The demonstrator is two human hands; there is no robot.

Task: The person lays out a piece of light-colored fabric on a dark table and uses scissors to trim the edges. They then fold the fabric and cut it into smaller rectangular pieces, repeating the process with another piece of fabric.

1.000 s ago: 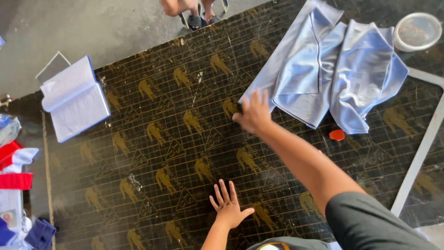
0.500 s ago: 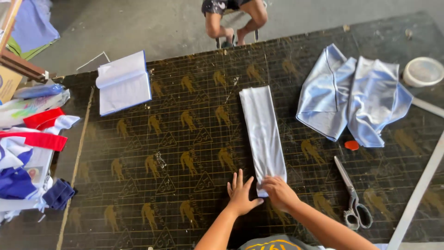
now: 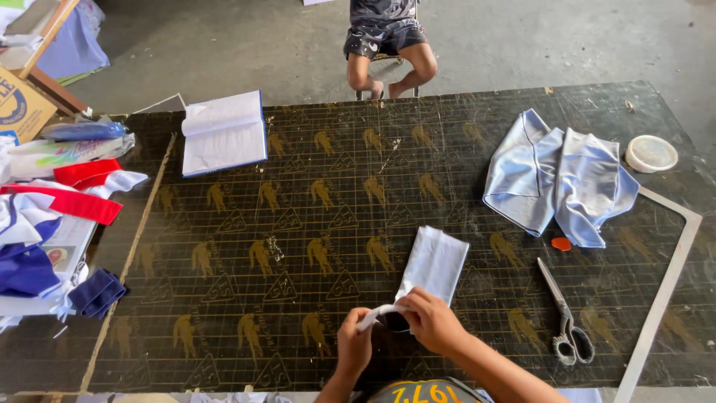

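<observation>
Item: my right hand [image 3: 432, 319], fingers pinched together on the near end of the folded pale-blue fabric strip [image 3: 432, 263]. My left hand [image 3: 353, 345] is likewise closed on that same end, where the cloth is rolled or turned over into a narrow white edge between the two hands. Beneath that edge something dark shows; I cannot tell what it is.

Item: the strip itself. It lies flat on the dark gridded bench [image 3: 313, 246], running away from my hands at a slight slant. I judge it light, thin and limp, probably a smooth synthetic that slides on itself and loses a fold if let go. Best held at the near edge with both hands, thumb and fingertips through all layers, not by one corner.

Item: metal scissors with pale handles [image 3: 564, 316], to the right of the strip, apart from it, blades pointing away from me.

Item: small orange disc [image 3: 561, 244], right of the strip, just beyond the scissors' tip.

Item: heap of crumpled pale-blue cloth [image 3: 559, 179], further right and beyond.

Item: round white lidded tub [image 3: 651, 153], beside that heap.

Item: open white book [image 3: 224, 133], far left beyond the strip.

Item: red, white and navy fabric pieces [image 3: 52, 224], at the bench's left edge.
</observation>
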